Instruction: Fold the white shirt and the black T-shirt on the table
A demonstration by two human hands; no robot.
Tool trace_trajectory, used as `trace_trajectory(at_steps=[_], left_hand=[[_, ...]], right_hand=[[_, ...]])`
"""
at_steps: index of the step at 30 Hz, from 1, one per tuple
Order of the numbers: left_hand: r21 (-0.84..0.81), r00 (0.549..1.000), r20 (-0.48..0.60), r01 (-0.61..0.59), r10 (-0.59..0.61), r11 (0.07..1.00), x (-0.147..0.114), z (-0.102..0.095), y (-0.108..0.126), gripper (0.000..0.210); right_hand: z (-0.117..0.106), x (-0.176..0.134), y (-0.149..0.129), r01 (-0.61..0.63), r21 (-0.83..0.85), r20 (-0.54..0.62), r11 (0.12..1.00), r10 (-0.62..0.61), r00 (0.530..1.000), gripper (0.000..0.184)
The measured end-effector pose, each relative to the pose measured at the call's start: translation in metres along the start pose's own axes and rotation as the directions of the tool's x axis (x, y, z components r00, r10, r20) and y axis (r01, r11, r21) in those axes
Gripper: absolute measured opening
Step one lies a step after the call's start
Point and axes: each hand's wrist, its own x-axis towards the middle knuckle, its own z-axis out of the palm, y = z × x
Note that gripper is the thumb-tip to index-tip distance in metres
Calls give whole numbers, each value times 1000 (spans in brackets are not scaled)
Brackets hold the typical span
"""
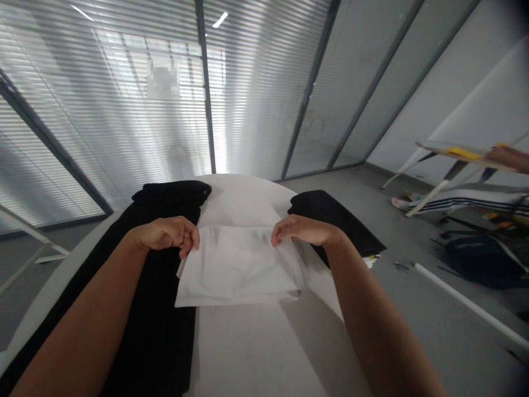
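A folded white cloth garment (pixel 242 270) is held out in front of me over the white table, its lower edge toward me. My left hand (pixel 171 234) has its fingers curled and pinches the upper left corner. At the upper right part of the cloth, my right hand (pixel 303 229) grips the edge between thumb and bent fingers. Soft creases run across the fabric between both hands. Whether it is a shirt or another kind of garment, I cannot tell.
Long black cloth (pixel 161 314) covers the left of the white table (pixel 256 353). Folded black cloth (pixel 339 220) lies at the right edge. A white pole (pixel 467 303) and a dark bag (pixel 483 259) are on the floor at right. A person's leg (pixel 475 196) shows near another table.
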Motion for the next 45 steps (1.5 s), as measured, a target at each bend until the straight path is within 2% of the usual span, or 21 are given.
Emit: trace_trajectory(at_steps=[2,4,6,8,11,12,14,15,16,17,19,22,28,32,37,41,45], left_hand=[[-54,998,-57,26,-29,998,1,0,-2,34],[-24,980,-173,95,-98,995,4,3,0,34],[99,936,-311,203,-163,974,8,8,6,32],[313,875,-461,316,-148,896,12,14,15,28],[632,761,-642,457,92,626,22,31,27,27],[691,722,-663,490,197,531,27,40,28,28],[745,658,-662,528,358,407,43,61,23,35],[765,636,-644,534,426,360,53,72,17,39],[790,644,-612,530,459,309,63,82,8,42],[813,662,-578,518,477,267,72,92,-2,45],[834,691,-545,509,475,215,87,106,-23,48],[838,712,-536,512,454,186,94,114,-45,51],[818,695,-566,539,444,199,82,110,-51,59],[781,662,-619,576,422,242,72,105,-55,66],[770,670,-638,552,380,319,54,97,-67,68],[779,671,-627,537,395,324,42,93,-76,66],[769,645,-638,564,421,303,39,97,-76,63]], right_hand=[[2,0,-3,-52,-19,7,998,52,999,30],[5,0,-6,-123,-54,-4,991,123,992,32],[8,1,-9,-199,-124,-53,972,194,980,32],[11,1,-13,-231,-305,-132,924,199,971,30],[21,6,-19,-230,-599,-240,767,101,965,29],[28,10,-21,-239,-654,-272,717,71,960,30],[48,21,-22,-288,-704,-358,649,25,933,32],[61,27,-21,-356,-721,-452,594,-15,892,33],[74,35,-20,-423,-721,-545,548,-72,835,36],[87,42,-17,-452,-722,-590,524,-125,797,37],[109,55,-9,-429,-742,-592,515,-204,779,39],[125,64,8,-397,-718,-600,572,-218,770,45],[122,49,29,-423,-671,-642,609,-190,743,57],[120,31,34,-456,-636,-639,622,-94,763,67],[119,14,43,-515,-557,-667,651,18,745,73],[118,12,45,-524,-545,-666,655,41,745,74],[117,12,44,-530,-537,-664,656,58,745,75]])
